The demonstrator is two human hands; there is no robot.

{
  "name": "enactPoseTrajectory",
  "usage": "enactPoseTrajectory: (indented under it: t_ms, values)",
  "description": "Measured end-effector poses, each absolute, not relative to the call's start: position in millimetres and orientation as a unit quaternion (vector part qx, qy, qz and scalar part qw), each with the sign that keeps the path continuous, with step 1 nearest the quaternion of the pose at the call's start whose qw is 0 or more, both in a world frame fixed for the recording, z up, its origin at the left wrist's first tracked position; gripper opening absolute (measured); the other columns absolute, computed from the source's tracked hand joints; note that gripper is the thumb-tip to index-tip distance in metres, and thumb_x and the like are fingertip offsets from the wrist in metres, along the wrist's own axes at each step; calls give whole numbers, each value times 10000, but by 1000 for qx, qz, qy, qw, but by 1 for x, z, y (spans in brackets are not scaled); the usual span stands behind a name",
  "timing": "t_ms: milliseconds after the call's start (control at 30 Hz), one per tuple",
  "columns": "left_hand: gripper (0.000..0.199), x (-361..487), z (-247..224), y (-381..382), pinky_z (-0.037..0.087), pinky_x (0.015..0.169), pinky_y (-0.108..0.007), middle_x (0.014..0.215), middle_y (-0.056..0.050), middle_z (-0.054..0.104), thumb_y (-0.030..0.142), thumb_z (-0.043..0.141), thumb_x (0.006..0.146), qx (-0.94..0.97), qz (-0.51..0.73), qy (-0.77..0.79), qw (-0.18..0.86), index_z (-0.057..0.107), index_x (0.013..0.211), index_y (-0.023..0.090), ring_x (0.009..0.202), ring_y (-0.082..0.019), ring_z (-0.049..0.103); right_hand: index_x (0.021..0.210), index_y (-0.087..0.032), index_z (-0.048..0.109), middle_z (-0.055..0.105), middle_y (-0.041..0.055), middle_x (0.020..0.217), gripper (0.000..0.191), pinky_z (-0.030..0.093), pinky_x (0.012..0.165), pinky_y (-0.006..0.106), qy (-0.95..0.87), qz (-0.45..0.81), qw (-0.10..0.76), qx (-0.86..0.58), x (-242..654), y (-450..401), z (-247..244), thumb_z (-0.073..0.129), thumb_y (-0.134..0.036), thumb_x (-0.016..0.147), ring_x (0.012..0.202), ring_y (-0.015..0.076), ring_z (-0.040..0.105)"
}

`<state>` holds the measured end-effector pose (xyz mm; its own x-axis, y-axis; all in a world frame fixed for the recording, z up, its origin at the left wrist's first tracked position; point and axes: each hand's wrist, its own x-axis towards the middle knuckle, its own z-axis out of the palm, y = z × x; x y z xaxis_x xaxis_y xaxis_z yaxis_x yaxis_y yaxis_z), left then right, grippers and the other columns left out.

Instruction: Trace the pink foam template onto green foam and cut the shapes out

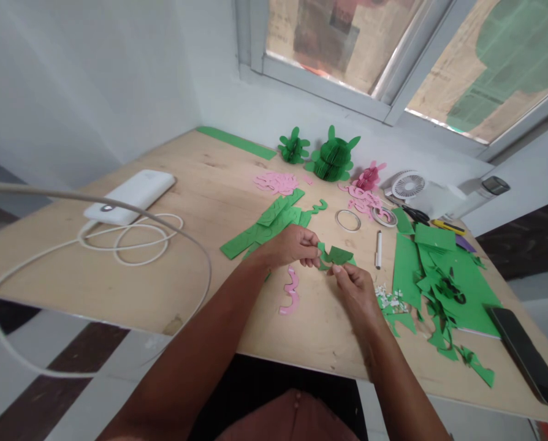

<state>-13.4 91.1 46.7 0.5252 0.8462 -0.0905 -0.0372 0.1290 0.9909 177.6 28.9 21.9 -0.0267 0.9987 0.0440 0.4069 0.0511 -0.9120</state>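
Observation:
My left hand (296,246) is closed, its thumb and fingertips pinching one side of a small green paper cutout (341,255). On the near side of that cutout, my right hand (357,286) is also closed, with the thumb against the paper. Both hands are just above the table, and the fingers hide part of the cutout's edge. A wavy pink paper strip (291,293) lies on the wood below my hands. Left of my left hand are stacked green paper strips (255,231) with curved outlines. A white pen (378,250) lies beyond my right hand.
Green paper sheets and scraps (479,294) cover the table's right side, near a dark phone (526,352). At the back stand green paper figures (333,158), a pink one (368,177) and a small fan (407,184). A white power bank (131,195) and looped cable (117,248) occupy the left.

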Motion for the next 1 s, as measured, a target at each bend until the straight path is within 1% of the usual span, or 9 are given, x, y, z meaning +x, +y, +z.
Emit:
enactPoseTrajectory:
  t_ms: [167, 367, 633, 800, 1000]
  values:
    - [117, -11, 45, 91, 468, 536, -178, 577, 0, 685, 110, 632, 729, 559, 340, 353, 669, 569, 636, 143, 494, -65, 570, 659, -165, 629, 267, -62, 528, 439, 177, 475, 252, -599, 387, 397, -578, 178, 29, 20, 568, -566, 825, 505, 102, 221]
    - [100, -10, 43, 93, 478, 534, -182, 580, 2, 688, 118, 649, 723, 550, 345, 345, 678, 582, 652, 143, 497, -66, 574, 644, -170, 610, 279, -57, 542, 441, 182, 478, 250, -594, 381, 401, -584, 178, 29, 18, 566, -568, 828, 511, 105, 231]
    - [133, -6, 41, 93, 465, 547, -192, 578, 7, 682, 128, 671, 720, 533, 352, 338, 691, 561, 645, 144, 483, -64, 566, 678, -164, 655, 289, -63, 518, 437, 263, 528, 260, -601, 359, 422, -576, 177, 31, 19, 567, -569, 815, 515, 113, 264]
    - [131, -5, 40, 92, 462, 554, -190, 585, 12, 681, 133, 659, 718, 530, 364, 335, 688, 558, 636, 148, 486, -60, 560, 683, -167, 646, 247, -70, 507, 446, 224, 508, 260, -597, 370, 425, -571, 178, 32, 16, 547, -578, 826, 501, 109, 230]
    - [100, -5, 38, 93, 460, 546, -188, 592, 3, 688, 166, 648, 717, 541, 366, 323, 685, 586, 642, 146, 500, -66, 570, 719, -159, 641, 241, -73, 513, 446, 170, 487, 262, -592, 397, 423, -560, 178, 32, 15, 545, -578, 836, 493, 105, 202]
